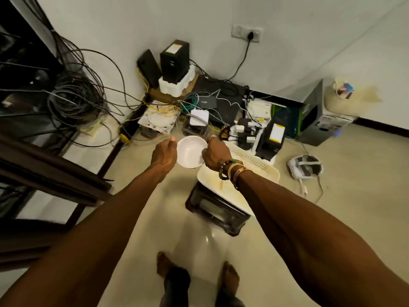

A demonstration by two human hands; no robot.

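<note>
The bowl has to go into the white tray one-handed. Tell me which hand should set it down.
Right, probably. The right hand holds the bowl by the rim on the side nearest the tray, and its wrist is above the tray. The left hand holds the far side, over the floor.

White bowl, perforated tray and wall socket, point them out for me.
white bowl (190,155): head view, inside bottom.
perforated tray (254,161): head view, holed far end.
wall socket (238,31): head view, bare left side of its plate.

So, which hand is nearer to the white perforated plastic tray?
Right. The right hand overlaps the tray's corner; the left hand holds the round white bowl's far side.
</note>
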